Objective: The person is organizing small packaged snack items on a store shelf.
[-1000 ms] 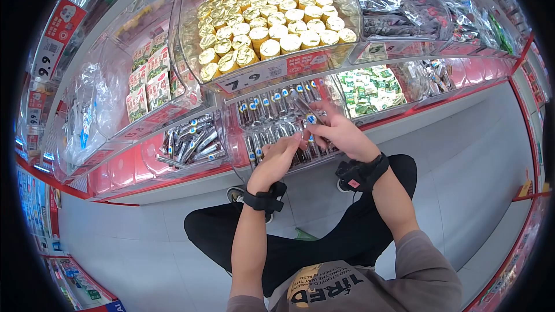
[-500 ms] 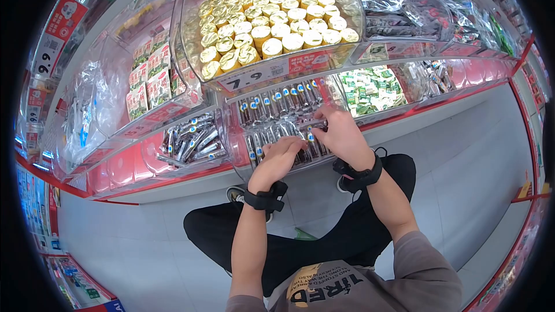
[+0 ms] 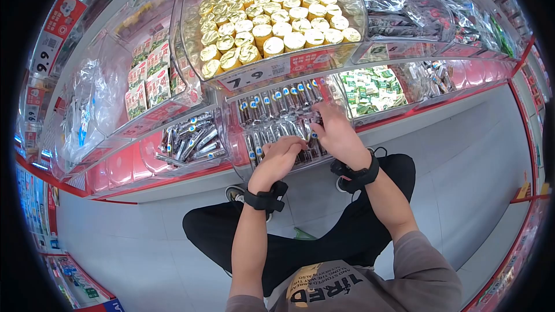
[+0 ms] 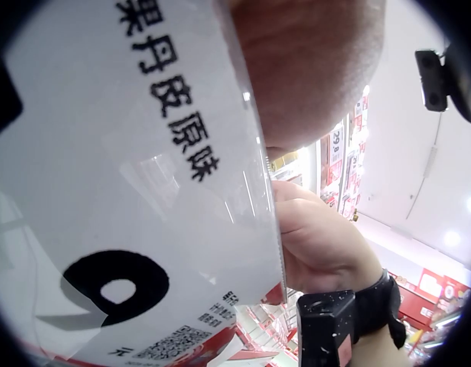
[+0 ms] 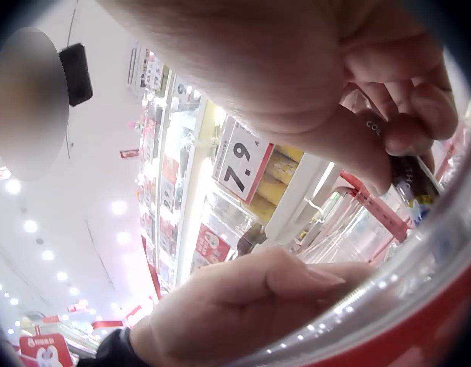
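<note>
Dark fruit leather sticks (image 3: 280, 101) in shiny wrappers with blue-and-white labels lie side by side in two rows in a clear bin (image 3: 230, 138). My right hand (image 3: 342, 138) is over the right end of the front row. In the right wrist view its thumb and fingers pinch one fruit leather stick (image 5: 416, 187) by the upper part. My left hand (image 3: 278, 160) reaches over the bin's front wall, its fingers loosely extended over the front row and nothing seen in its grip. A price card (image 4: 105, 176) on the bin fills much of the left wrist view.
Directly above, a bin of gold-topped yellow rolls (image 3: 272, 26) juts out with a 7.9 price card (image 3: 254, 78). Loose dark sticks (image 3: 193, 141) lie in the bin at left. Green-and-white packets (image 3: 373, 89) fill the bin at right.
My right hand has lowered a fruit leather stick from a tilt above the bin down to the front row's right end. My left hand has stayed nearly in place.
</note>
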### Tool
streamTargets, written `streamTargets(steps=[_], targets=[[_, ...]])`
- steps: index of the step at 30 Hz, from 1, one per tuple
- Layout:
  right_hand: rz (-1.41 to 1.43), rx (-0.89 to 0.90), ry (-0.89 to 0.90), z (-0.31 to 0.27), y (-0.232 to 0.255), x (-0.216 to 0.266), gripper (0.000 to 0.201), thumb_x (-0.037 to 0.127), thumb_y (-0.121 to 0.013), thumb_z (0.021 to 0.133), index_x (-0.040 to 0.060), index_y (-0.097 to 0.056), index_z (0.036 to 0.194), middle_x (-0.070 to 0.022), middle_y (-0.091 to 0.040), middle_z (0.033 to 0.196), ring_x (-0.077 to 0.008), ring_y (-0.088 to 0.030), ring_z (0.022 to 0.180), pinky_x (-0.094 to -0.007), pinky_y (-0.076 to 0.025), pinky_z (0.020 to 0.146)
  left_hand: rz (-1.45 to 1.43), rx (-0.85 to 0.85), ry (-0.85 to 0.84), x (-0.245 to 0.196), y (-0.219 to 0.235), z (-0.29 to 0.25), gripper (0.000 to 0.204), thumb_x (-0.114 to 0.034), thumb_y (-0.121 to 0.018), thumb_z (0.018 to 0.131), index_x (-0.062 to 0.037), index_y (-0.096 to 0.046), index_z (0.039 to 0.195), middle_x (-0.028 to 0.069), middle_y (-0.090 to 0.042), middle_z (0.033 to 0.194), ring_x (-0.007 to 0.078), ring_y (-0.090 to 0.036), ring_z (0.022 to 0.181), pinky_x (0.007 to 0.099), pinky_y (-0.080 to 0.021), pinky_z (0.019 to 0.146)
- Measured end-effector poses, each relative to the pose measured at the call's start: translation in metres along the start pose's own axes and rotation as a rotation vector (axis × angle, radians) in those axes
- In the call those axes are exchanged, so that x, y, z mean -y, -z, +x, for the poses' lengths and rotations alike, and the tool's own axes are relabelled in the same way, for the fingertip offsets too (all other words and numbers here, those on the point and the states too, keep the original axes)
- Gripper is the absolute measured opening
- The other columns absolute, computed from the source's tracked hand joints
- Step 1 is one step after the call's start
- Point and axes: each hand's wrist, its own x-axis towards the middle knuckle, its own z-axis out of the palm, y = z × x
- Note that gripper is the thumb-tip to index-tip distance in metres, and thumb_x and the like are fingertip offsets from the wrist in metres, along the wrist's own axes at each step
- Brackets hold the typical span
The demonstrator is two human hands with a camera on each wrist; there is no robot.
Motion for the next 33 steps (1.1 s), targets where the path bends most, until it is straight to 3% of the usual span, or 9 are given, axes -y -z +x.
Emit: streamTargets(steps=[3, 5, 8, 14, 17, 20, 23, 27, 33], targets=[[0.072, 0.107, -0.086, 0.0, 0.002, 0.005, 0.032, 0.005, -0.061, 0.079, -0.0021, -0.048, 0.107, -0.0227, -0.057, 0.092, -0.0395, -0.056, 0.084, -0.0439, -0.044, 0.074, 0.003, 0.001, -0.004, 0.0, 0.0, 0.0, 0.033, -0.025, -0.037, 0.086, -0.0082, -0.063, 0.099, 0.006, -0.062, 0.105, 0.0213, -0.051, 0.107, 0.0402, -0.022, 0.095], [0.122, 0.186, -0.155, 0.0, 0.0, 0.005, 0.033, 0.006, -0.06, 0.079, -0.0038, -0.045, 0.107, -0.0254, -0.057, 0.094, -0.0427, -0.055, 0.09, -0.0461, -0.043, 0.077, 0.026, -0.015, -0.022, -0.001, 0.001, -0.001, 0.03, -0.018, -0.039, 0.087, -0.0042, -0.062, 0.099, 0.0077, -0.062, 0.105, 0.0225, -0.054, 0.104, 0.0354, -0.031, 0.094], [-0.032, 0.195, -0.13, -0.005, -0.016, -0.007, 0.045, 0.006, -0.06, 0.079, -0.0046, -0.04, 0.118, -0.0253, -0.058, 0.086, -0.0432, -0.057, 0.083, -0.0468, -0.045, 0.07, 0.045, -0.021, -0.043, -0.001, 0.001, -0.001, 0.027, -0.015, -0.04, 0.087, -0.0017, -0.061, 0.099, 0.009, -0.062, 0.104, 0.0235, -0.055, 0.103, 0.0329, -0.036, 0.093], [-0.05, 0.412, -0.296, -0.005, -0.02, -0.005, 0.081, 0.009, -0.059, 0.079, -0.0011, -0.008, 0.14, -0.0271, -0.057, 0.075, -0.0417, -0.057, 0.072, -0.0464, -0.044, 0.065, 0.026, -0.038, -0.069, 0.003, 0.0, 0.0, 0.026, -0.013, -0.041, 0.087, -0.0001, -0.06, 0.098, 0.0105, -0.062, 0.103, 0.0247, -0.056, 0.101, 0.0329, -0.038, 0.092], [-0.068, 0.457, -0.282, -0.005, -0.022, -0.011, 0.081, 0.009, -0.058, 0.078, -0.0034, -0.006, 0.14, -0.0256, -0.057, 0.069, -0.042, -0.057, 0.067, -0.0478, -0.043, 0.062, 0.006, -0.056, -0.063, 0.006, -0.001, 0.001, 0.025, -0.013, -0.042, 0.086, 0.0012, -0.06, 0.096, 0.0114, -0.064, 0.102, 0.0256, -0.058, 0.1, 0.0333, -0.04, 0.091], [-0.102, 0.591, -0.38, 0.003, -0.011, 0.001, 0.077, 0.008, -0.054, 0.08, -0.006, -0.007, 0.139, -0.0311, -0.06, 0.08, -0.0427, -0.06, 0.075, -0.0472, -0.046, 0.066, -0.004, -0.08, -0.071, 0.006, -0.002, 0.001, 0.024, -0.012, -0.042, 0.086, 0.002, -0.06, 0.094, 0.0123, -0.065, 0.099, 0.0265, -0.059, 0.099, 0.0336, -0.041, 0.09], [-0.125, 0.61, -0.399, 0.003, -0.012, 0.0, 0.075, 0.013, -0.054, 0.08, -0.0058, -0.012, 0.139, -0.0294, -0.06, 0.083, -0.0418, -0.06, 0.079, -0.047, -0.047, 0.07, 0.005, -0.09, -0.086, 0.005, 0.0, 0.001, 0.024, -0.012, -0.042, 0.085, 0.0022, -0.06, 0.093, 0.013, -0.065, 0.098, 0.0273, -0.059, 0.098, 0.0335, -0.042, 0.089], [-0.123, 0.591, -0.305, -0.004, -0.018, -0.011, 0.048, 0.016, -0.054, 0.08, -0.0049, -0.043, 0.122, -0.0261, -0.061, 0.09, -0.0401, -0.06, 0.087, -0.0462, -0.047, 0.077, -0.016, -0.065, -0.065, 0.007, -0.001, 0.001, 0.028, -0.018, -0.04, 0.085, -0.0026, -0.062, 0.095, 0.0131, -0.063, 0.097, 0.0296, -0.056, 0.098, 0.0372, -0.032, 0.093], [-0.084, 0.515, -0.274, -0.007, -0.026, -0.02, 0.022, 0.012, -0.052, 0.079, -0.0035, -0.059, 0.092, -0.0244, -0.061, 0.092, -0.0393, -0.059, 0.09, -0.0455, -0.046, 0.079, 0.0, -0.088, -0.103, 0.006, 0.0, 0.0, 0.024, -0.012, -0.042, 0.085, 0.0029, -0.06, 0.091, 0.015, -0.065, 0.101, 0.0286, -0.06, 0.098, 0.0334, -0.042, 0.09]])
